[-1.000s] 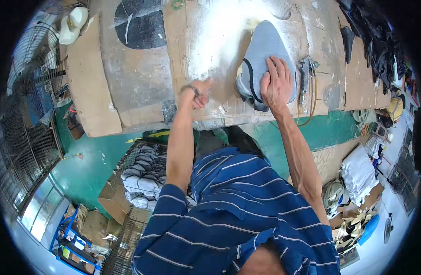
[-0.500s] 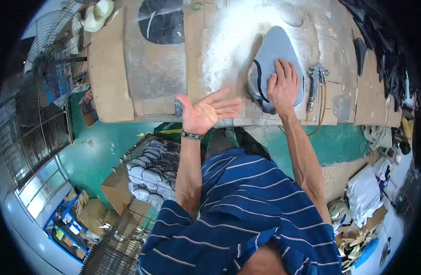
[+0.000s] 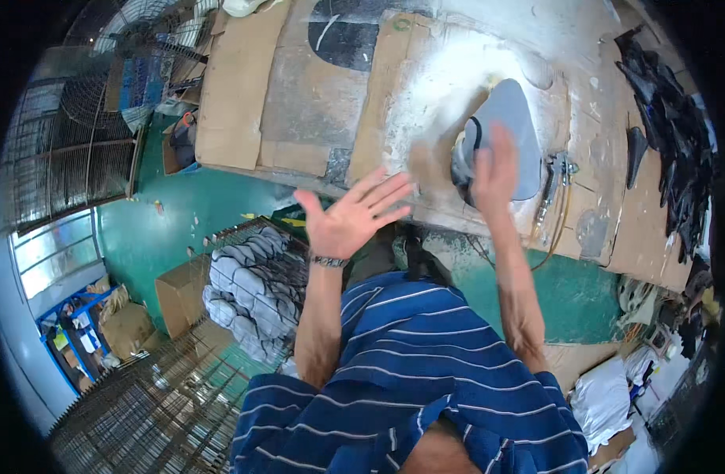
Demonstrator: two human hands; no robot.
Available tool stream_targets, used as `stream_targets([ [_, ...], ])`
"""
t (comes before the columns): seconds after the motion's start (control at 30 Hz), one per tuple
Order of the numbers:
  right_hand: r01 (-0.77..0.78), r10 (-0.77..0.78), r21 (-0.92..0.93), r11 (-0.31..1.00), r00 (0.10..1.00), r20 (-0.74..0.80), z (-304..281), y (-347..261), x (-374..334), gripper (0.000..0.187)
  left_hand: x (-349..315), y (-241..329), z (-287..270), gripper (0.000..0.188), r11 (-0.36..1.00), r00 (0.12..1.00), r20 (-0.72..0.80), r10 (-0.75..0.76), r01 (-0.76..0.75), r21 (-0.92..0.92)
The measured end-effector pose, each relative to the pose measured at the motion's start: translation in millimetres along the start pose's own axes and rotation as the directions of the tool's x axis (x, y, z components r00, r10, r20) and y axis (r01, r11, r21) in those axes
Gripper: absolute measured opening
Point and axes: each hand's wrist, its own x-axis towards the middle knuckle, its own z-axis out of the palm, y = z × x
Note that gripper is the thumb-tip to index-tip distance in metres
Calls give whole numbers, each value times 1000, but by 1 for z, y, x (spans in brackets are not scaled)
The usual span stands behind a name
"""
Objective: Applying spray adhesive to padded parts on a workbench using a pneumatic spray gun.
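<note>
A grey teardrop-shaped piece (image 3: pixel 520 118), like a bicycle saddle cover, lies on the cardboard-covered table, its pointed end away from me. A black curved band runs along its left side. My right hand (image 3: pixel 493 178) is over its near left part, smeared by motion, with the fingers stretched forward and nothing visible in them. Whether it touches the piece I cannot tell. My left hand (image 3: pixel 343 225) is held palm up near the table's front edge, fingers spread, holding nothing. A metal spray gun (image 3: pixel 550 189) with a thin hose lies just right of the grey piece.
Black pointed pieces (image 3: pixel 666 142) are heaped along the table's right side. Below the table at left, a stack of grey padded pieces (image 3: pixel 248 284) sits on a wire rack (image 3: pixel 165 387). A cardboard box (image 3: pixel 181 292) stands beside it. A wire-guarded fan (image 3: pixel 141 39) is at far left.
The view has shifted, so the table sits further right. My right hand was resting flat on the grey piece and has moved toward its left edge. My left hand remains spread.
</note>
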Motion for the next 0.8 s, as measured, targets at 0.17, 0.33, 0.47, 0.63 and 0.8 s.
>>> stream_targets([
  [0.17,-245,335,-230,942,638,694,70,-59,-32,56,-60,-3,10,132,992,973,-193,128,-127,16],
  [0.33,147,91,-219,965,592,801,100,-19,-58,61,-106,0,7,123,977,959,-191,210,-196,90],
  [0.47,-716,56,241,655,364,930,40,-127,-29,61,-161,15,-9,121,935,889,-300,348,-354,36],
  [0.63,-857,-101,389,-338,444,890,39,-212,-31,55,-184,57,-37,121,911,897,-236,373,-402,-87],
  [0.8,-876,-196,366,-313,436,878,91,-293,-43,52,-228,136,-77,121,888,881,-209,426,-450,-89],
])
